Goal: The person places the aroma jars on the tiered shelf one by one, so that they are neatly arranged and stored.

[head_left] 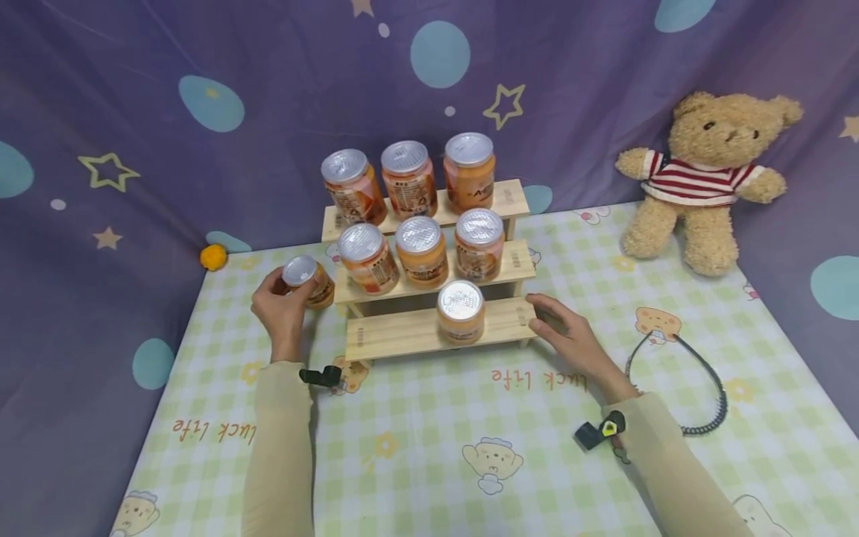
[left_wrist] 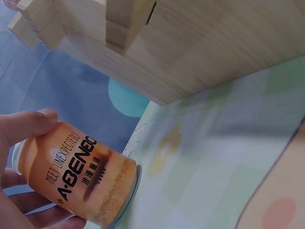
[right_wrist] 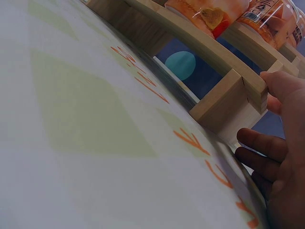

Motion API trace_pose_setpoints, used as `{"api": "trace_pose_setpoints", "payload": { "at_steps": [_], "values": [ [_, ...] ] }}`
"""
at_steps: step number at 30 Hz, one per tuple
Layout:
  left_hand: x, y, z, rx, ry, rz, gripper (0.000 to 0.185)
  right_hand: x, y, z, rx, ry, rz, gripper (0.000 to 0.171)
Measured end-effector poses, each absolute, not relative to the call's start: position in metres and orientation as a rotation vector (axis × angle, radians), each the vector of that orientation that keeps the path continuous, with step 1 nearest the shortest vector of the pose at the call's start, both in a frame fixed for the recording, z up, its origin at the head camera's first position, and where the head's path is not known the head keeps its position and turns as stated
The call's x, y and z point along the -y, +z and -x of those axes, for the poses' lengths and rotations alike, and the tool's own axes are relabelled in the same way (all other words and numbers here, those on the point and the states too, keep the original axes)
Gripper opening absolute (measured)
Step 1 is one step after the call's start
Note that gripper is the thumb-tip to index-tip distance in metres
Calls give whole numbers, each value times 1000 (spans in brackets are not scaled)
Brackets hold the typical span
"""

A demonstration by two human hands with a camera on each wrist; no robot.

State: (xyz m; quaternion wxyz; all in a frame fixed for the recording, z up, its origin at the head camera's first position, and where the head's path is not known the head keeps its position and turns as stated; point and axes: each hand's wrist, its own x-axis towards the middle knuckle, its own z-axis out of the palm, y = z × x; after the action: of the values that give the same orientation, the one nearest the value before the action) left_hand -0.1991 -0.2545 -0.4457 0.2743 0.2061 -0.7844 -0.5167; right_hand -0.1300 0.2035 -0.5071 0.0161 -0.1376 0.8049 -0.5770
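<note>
Eight orange jars with silver foil lids in all, seven of them on the rack.

Purple curtain with stars and blue dots (head_left: 134, 186): backdrop on three sides.

Counter under a green-checked cloth with bear prints (head_left: 429, 455): carries everything.

Three-step pale wooden rack (head_left: 403, 332): three jars on the top step, three on the middle, one (head_left: 461, 309) on the lowest, right of centre; the left of that step is bare.

Tan teddy bear in a red-striped shirt (head_left: 708, 175): seated far right, well apart.

Black coiled cable (head_left: 705, 388): lying right of the rack.

Left hand (head_left: 282, 309): fingers and thumb wrapped round the eighth orange jar (head_left: 307, 280), which is tilted and held just beside the rack's left end, its base near the cloth in the left wrist view (left_wrist: 76, 181).

Right hand (head_left: 567, 335): fingers relaxed, thumb against the right end of the lowest step (right_wrist: 257, 90), gripping nothing.

Handling note, as judgement: bring the jar upright before seating it on the bare step, and keep the right hand steadying the rack.
</note>
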Motion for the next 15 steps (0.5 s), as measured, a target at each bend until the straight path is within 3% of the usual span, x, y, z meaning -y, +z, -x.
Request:
{"api": "trace_pose_setpoints", "payload": {
  "at_steps": [15],
  "values": [
    [259,-434,185,2112,-1400,-582,55,-203,-507,130,-2508,-1794,437,46]
  ]
}}
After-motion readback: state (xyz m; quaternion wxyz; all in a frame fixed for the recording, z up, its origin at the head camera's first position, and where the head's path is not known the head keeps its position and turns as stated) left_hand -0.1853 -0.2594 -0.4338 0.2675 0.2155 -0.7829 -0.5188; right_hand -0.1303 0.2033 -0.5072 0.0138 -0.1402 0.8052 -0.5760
